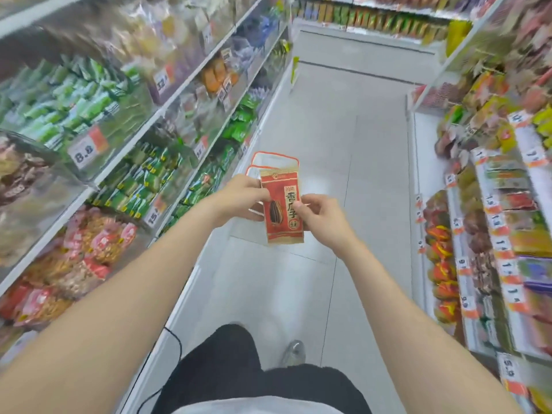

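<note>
Seen from above, the person wears a pale grey top (254, 409), with only its hem showing at the bottom edge. Below it are loose black trousers (227, 363) in soft, matte cloth. One shoe (294, 352) shows, light grey and blurred. The left hand (239, 198), the right hand (322, 216) and the arms (125, 294) are bare along their whole visible length. A thin black cable (180, 346) hangs in a loop beside the trousers' left side.

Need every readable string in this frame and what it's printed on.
"香瓜子": front of the red packet, pinched between left hand and right hand.
"洽洽": small and faint, above that on the same packet.
"8.8": left price tag.
"5.9": lower-right price tag.
"32": upper-left tag, smeared, uncertain.
Other tags and wrappers: too blurred to read.
</note>
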`<state>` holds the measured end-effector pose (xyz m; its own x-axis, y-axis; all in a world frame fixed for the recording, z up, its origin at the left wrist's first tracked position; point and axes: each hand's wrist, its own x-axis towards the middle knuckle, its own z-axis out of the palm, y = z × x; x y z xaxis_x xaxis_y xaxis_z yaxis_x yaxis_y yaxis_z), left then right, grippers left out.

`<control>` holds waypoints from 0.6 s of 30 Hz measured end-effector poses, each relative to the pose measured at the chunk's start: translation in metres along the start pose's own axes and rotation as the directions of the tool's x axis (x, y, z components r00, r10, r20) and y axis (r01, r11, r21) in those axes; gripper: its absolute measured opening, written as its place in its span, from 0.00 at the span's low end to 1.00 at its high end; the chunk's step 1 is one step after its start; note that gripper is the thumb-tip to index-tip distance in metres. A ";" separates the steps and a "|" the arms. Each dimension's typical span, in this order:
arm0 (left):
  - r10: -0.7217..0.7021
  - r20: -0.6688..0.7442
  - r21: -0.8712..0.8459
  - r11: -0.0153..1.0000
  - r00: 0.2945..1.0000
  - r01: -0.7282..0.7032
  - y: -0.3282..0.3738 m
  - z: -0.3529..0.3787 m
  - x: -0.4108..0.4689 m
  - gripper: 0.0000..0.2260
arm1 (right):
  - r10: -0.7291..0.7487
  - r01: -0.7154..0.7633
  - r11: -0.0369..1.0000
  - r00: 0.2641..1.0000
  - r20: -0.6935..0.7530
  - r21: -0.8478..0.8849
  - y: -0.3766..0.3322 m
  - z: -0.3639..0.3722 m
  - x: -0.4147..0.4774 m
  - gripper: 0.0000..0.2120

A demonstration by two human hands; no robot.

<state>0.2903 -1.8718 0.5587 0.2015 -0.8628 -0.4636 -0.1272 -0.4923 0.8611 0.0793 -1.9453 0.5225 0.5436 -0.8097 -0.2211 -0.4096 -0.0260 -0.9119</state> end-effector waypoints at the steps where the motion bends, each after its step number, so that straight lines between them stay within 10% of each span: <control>1: 0.010 -0.011 -0.017 1.000 1.000 -0.010 0.008 -0.003 0.016 0.10 | 0.001 -0.001 1.000 1.000 -0.007 -0.004 -0.003 -0.009 0.022 0.13; 18: -0.100 -0.159 0.103 0.988 0.982 0.117 0.040 -0.158 0.356 0.06 | -0.045 0.107 0.954 0.975 0.218 -0.281 -0.009 -0.010 0.436 0.08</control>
<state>0.5106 -2.1806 0.4617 0.3650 -0.7800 -0.5082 -0.2024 -0.5993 0.7745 0.3127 -2.3037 0.4378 0.7080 -0.6606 -0.2497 -0.5382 -0.2758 -0.7964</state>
